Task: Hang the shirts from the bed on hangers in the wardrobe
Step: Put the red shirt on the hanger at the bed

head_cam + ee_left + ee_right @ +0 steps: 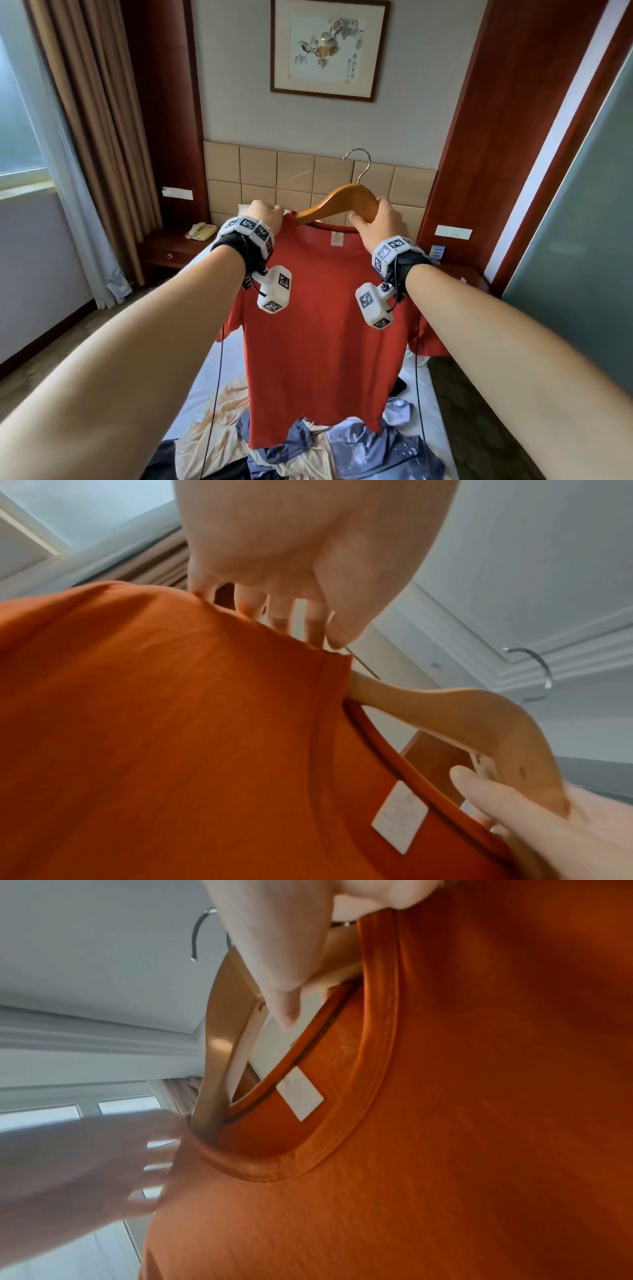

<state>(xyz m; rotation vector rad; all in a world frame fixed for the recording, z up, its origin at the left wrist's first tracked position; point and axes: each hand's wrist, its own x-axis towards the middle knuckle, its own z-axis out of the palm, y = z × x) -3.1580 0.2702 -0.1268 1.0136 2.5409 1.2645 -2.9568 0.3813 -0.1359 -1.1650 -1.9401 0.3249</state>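
A red-orange T-shirt (318, 329) hangs in the air over the bed, its hem touching the pile below. A wooden hanger (339, 202) with a metal hook (359, 164) sits tilted, its left arm pushed inside the collar. My left hand (265, 216) pinches the shirt's left shoulder (171, 669) at the collar edge. My right hand (376, 219) grips the hanger's right arm (222, 1031), which is still outside the collar (342, 1137). A white label (399, 815) shows inside the neck.
Several more shirts (308, 452), beige and blue, lie heaped on the white bed (195, 394). A padded headboard (274, 171) and framed picture (329, 48) are ahead. A nightstand with a phone (200, 231) is at left, curtains (102, 137) beyond it, a wood panel (496, 171) at right.
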